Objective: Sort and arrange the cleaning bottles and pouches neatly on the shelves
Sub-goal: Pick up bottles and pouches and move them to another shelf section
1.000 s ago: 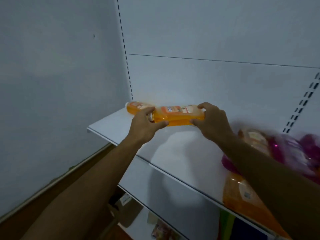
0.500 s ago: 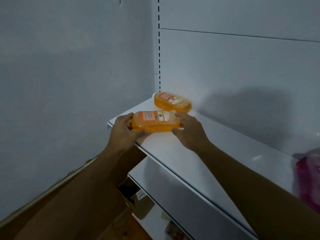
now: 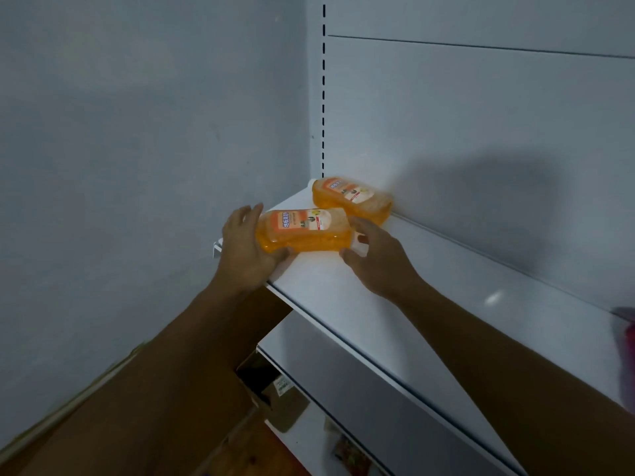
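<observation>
My left hand (image 3: 244, 249) cups the base of the nearer orange bottle (image 3: 304, 230), and my right hand (image 3: 372, 261) pinches its white cap end. A second ago both bottles lay end to end at the back; I've drawn this one to the shelf's (image 3: 395, 304) front corner. Beyond my right fingers, the other bottle (image 3: 352, 199) lies against the back panel. A row is starting.

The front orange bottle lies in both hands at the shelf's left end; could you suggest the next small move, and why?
Probably slide the front orange bottle back beside the rear bottle, which already lies against the back panel; left hand and right hand hold it near the shelf edge.
</observation>
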### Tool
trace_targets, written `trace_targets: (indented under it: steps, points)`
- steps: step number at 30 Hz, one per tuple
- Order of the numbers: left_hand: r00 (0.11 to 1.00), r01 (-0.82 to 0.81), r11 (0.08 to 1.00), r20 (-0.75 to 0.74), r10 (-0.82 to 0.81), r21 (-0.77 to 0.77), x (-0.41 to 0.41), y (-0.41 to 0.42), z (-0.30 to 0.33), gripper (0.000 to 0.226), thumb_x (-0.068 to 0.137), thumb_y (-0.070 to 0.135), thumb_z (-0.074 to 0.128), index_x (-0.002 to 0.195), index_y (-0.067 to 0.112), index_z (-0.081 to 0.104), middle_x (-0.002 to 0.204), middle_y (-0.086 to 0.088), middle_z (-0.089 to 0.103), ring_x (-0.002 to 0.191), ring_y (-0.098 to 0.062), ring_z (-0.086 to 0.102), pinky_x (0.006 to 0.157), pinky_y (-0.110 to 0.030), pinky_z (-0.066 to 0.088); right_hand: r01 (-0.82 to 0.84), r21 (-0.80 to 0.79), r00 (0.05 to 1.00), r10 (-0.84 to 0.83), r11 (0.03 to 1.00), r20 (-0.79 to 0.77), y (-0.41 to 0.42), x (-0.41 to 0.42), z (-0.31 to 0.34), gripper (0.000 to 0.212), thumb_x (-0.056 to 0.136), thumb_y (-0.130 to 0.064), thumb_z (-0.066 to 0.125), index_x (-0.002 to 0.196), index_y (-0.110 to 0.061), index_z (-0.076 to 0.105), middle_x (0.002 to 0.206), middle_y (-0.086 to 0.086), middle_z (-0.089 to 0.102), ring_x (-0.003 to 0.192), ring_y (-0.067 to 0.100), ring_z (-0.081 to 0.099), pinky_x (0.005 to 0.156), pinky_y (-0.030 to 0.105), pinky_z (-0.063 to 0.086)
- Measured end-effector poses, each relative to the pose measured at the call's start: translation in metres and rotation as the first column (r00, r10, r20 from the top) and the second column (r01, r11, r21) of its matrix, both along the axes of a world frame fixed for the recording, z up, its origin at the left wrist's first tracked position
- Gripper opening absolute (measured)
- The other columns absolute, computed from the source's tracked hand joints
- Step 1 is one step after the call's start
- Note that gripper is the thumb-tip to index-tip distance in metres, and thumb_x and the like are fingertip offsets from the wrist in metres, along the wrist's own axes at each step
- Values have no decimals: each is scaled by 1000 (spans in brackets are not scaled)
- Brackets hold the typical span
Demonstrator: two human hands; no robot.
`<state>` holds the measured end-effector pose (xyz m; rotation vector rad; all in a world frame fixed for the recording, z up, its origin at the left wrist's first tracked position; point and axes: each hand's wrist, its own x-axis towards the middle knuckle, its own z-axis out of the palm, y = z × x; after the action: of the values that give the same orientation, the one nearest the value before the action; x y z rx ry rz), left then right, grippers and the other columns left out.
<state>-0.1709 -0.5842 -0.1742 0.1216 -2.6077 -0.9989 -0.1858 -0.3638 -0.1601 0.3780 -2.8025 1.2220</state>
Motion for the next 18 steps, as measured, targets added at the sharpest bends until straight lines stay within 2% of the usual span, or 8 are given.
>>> trace_targets:
  steps: [3,6,10,13,18]
  points:
    - [991,61,981,-106,-82,-185,8,16,10,82,81,55,62,147,14,36,156,-12,29,144,-32,20,116,-51,21,31,131,998,-23,991,-63,17,9,6,63,93,-36,59,147,-17,34,150,7,40,136,24,38,110,36,31]
    - [975,162,938,-97,-201,-308,16,48,18,77,83,60,51,146,16,40,155,-9,34,144,-31,23,118,-49,19,63,245,992,-35,968,-118,44,25,18,66,93,-48,53,149,-20,31,154,4,34,141,22,29,114,41,28]
    - [908,376,860,-49,-416,-344,31,107,21,76,88,67,42,148,22,36,155,-3,35,144,-25,28,118,-45,21,167,301,979,-122,939,-161,87,57,46,71,91,-64,39,149,-24,31,156,4,30,144,22,23,115,44,24]
    - [862,475,817,-11,-506,-327,44,161,21,78,84,70,41,149,28,33,155,3,35,143,-21,30,115,-42,25,258,401,960,-186,879,-209,130,87,68,74,91,-69,32,149,-23,28,157,5,26,145,25,22,113,46,23]
    - [736,645,703,-5,-677,-300,69,259,30,75,86,66,47,150,31,30,155,5,35,143,-18,31,113,-39,26,396,509,918,-324,765,-227,217,142,100,75,91,-65,39,150,-20,25,158,6,24,145,28,22,113,48,24]
